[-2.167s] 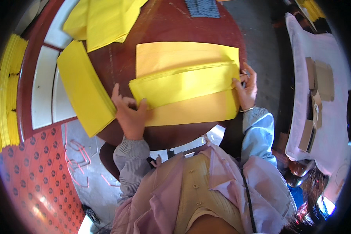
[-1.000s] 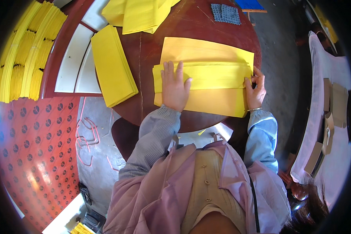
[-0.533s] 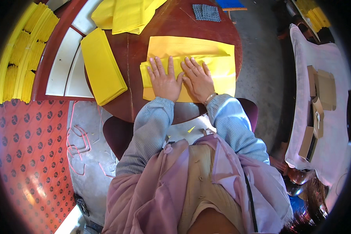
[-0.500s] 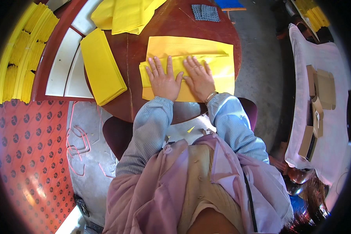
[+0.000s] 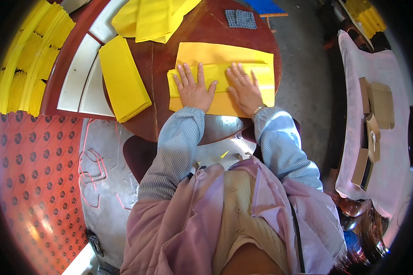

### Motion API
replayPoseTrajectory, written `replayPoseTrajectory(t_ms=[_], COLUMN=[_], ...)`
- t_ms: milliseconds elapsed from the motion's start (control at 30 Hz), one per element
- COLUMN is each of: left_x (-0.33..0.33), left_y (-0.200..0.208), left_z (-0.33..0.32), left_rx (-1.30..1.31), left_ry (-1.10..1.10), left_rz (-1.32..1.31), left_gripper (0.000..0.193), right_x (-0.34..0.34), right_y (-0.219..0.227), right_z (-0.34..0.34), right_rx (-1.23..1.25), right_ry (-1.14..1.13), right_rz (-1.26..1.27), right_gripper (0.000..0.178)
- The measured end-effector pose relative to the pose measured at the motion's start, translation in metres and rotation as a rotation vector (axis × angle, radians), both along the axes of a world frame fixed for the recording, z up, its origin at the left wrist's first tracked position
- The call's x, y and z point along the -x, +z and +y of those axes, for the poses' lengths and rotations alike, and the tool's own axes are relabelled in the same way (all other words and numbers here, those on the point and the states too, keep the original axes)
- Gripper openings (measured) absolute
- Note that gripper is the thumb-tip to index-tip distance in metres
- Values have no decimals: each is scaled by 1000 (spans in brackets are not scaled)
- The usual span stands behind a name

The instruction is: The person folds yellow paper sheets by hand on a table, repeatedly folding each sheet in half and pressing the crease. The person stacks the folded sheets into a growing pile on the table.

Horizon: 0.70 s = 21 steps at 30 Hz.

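On the round dark-red table lies a yellow sheet (image 5: 220, 51), fabric or paper, with a folded yellow band (image 5: 218, 75) across its middle. My left hand (image 5: 195, 91) rests flat on the band's left part, fingers spread and pointing away from me. Farther right, my right hand (image 5: 246, 91) presses down on the same band, fingers stretched out and slightly apart. Neither hand grips anything. The undersides of both palms are hidden.
Left of the sheet lies a neat stack of folded yellow pieces (image 5: 124, 80). Looser yellow pieces (image 5: 156, 20) lie at the table's far side, near a grey textured pad (image 5: 240, 19). Tall yellow stacks (image 5: 30, 59) stand far left. Open cardboard boxes (image 5: 374, 123) lie on a pink-covered surface (image 5: 353, 82) at right.
My right hand has slid to the right along the folded band, away from the left hand. The left hand stays on the band, nearly unmoved. The view has shifted slightly.
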<state>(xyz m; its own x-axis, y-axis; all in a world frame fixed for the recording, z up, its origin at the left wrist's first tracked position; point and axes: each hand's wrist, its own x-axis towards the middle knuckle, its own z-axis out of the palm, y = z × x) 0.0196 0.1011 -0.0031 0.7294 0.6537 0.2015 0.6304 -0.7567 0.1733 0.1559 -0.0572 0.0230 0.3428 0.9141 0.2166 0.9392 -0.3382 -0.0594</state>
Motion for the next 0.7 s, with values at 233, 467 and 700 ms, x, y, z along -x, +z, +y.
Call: replayPoseTrajectory(t_ms=[233,467,700], left_x=[46,35,30], left_y=[4,4,10], left_z=[31,1,1], left_rx=[-20,99,243], left_ry=[74,-217,-175], left_rz=[140,-406,-532], left_gripper=[83,55,29], right_x=[8,6,-15], right_y=[-15,-5,0], right_z=[11,12,5], right_rx=[66,-25,-388], right_ry=[-133,-78,79], right_rz=[132,-3,256], right_gripper=[66,58,33])
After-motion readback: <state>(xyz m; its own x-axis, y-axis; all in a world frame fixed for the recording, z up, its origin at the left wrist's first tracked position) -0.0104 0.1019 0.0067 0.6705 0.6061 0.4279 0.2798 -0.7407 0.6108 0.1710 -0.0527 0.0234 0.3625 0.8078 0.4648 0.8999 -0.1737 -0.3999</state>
